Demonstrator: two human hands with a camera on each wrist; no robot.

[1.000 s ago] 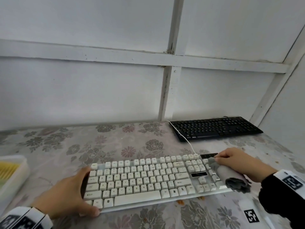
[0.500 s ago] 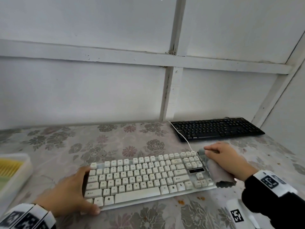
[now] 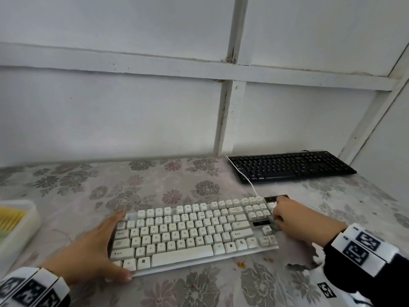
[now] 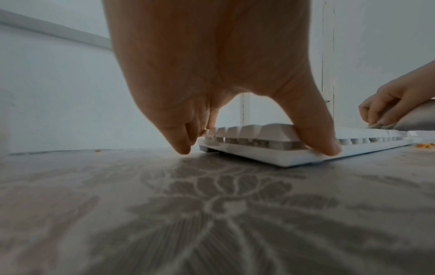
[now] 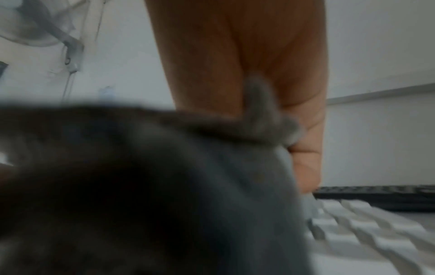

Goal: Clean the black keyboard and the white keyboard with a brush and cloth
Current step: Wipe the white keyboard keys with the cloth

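1. white panelled wall behind; floral tablecloth (image 3: pixel 177 189) over the table, with a few orange crumbs near the front right of the white keyboard.
2. white keyboard (image 3: pixel 188 231): lies flat near the front edge of the table, slightly angled, its white cable running back toward the wall.
3. left hand (image 3: pixel 88 253): fingers spread and fairly straight, bracing the left end of the white keyboard; in the left wrist view the thumb sits on the near edge and the fingers at the far corner. holds nothing.
4. right hand (image 3: pixel 296 220): fingers curled round a grey cloth (image 5: pixel 235 186), pressing it onto the keys at the right end of the white keyboard. cloth mostly hidden under the hand from above; the right wrist view is blurred.
5. black keyboard (image 3: pixel 292 166): at the back right of the table by the wall, well apart from both hands.
6. pale tray (image 3: pixel 24 227) with something yellow inside, at the left edge. brush not identifiable.
7. step in hand, by judgement: wiping the white keyboard with the cloth, at its right end.
8. next move likely calls for drawing the cloth leftward along the rows while the left hand keeps the board from sliding.
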